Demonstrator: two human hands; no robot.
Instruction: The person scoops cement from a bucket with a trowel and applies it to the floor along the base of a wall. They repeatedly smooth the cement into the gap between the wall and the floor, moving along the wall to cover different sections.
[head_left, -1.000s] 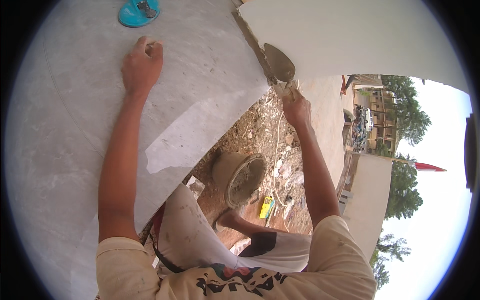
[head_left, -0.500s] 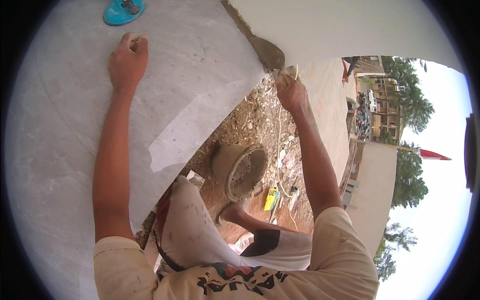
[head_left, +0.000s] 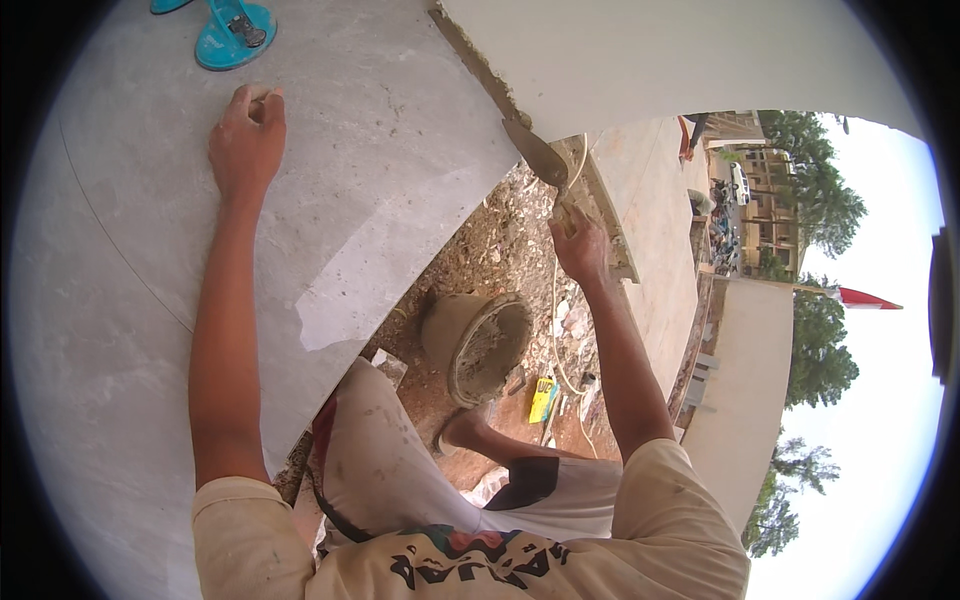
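Clasping the trowel, the right hand is wrapped round its handle, just off the right corner of the grey slab. The blade is at that corner, its tip by the mortar strip along the slab's far right edge. The left hand is curled over the slab; whether it pinches anything, I cannot tell. A blue suction cup sits on the slab's far part, and a bucket is right of the slab.
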